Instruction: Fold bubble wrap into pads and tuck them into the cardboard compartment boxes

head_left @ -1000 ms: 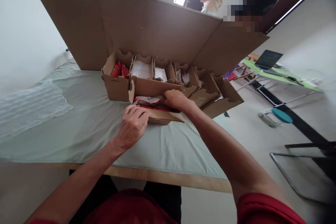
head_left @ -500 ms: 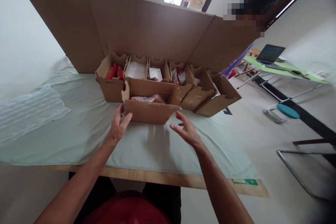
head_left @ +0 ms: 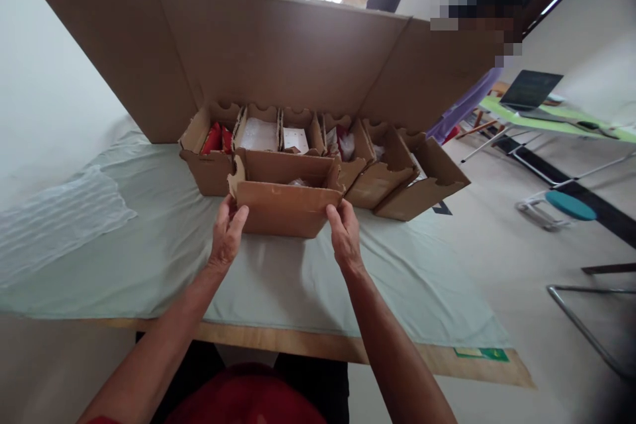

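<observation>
An open cardboard box [head_left: 283, 211] with notched ends stands in front of a row of similar boxes on the cloth-covered table. My left hand [head_left: 227, 230] grips its left end, thumb on the front wall and fingers round the side. At the opposite end my right hand [head_left: 344, 232] clasps the box the same way. Only a bit of clear plastic shows above the front wall; the rest of the contents is hidden. Behind it, the leftmost box [head_left: 206, 169] of the row contains red packets [head_left: 217, 139], and the one beside it contains white wrapping [head_left: 259, 134].
A tall folded cardboard panel [head_left: 278, 53] rises behind the boxes. Bubble wrap [head_left: 64, 218] lies on the pale green cloth [head_left: 163, 265] at left. Beyond the panel are two people. To the right stand a laptop [head_left: 531, 89] on a green table and a blue-topped stool [head_left: 570, 205].
Both hands have closed in on the ends of the front box and taken hold of it. Its front wall now stands higher, covering most of the packet seen inside before.
</observation>
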Available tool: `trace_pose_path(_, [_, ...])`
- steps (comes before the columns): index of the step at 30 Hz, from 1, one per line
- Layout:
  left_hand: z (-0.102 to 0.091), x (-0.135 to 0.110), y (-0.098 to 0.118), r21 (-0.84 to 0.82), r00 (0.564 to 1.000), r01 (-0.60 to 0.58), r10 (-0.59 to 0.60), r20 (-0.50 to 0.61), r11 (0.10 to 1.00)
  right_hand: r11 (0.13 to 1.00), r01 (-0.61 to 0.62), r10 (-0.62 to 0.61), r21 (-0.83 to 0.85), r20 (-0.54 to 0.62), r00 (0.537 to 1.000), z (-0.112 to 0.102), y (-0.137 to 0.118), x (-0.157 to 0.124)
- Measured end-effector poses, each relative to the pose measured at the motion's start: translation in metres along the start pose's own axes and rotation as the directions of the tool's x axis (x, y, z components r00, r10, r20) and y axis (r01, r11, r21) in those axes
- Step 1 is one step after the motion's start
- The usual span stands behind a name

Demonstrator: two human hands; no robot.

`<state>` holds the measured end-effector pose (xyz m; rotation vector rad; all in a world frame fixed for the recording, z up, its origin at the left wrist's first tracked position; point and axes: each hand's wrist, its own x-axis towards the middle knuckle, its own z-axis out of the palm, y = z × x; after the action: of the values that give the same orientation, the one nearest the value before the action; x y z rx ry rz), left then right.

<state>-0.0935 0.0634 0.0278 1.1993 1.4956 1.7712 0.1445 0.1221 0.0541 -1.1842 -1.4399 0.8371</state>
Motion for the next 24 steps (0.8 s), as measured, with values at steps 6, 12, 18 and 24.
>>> trace_pose_path(6, [-0.006,0.011,-0.014,-0.110,0.989,-0.003,0.019,0.147,0.994,0.999,0.034,-0.035,0.008,0.106,0.994,-0.011,0.010,-0.005])
trace_pose_path(12, [-0.007,0.024,-0.039,-0.062,0.957,0.076,-0.056,0.285,0.995,0.999,0.034,-0.037,0.013,0.267,0.963,0.003,0.031,0.006])
trace_pose_path(18, [0.003,0.010,-0.031,0.022,0.977,0.062,-0.065,0.203,0.998,0.994,0.010,-0.037,0.110,0.243,0.969,0.007,0.033,0.000])
trace_pose_path(24, [-0.033,-0.039,-0.014,0.055,0.966,0.117,-0.127,0.224,0.992,0.996,0.002,-0.022,0.086,0.225,0.974,-0.001,0.004,-0.052])
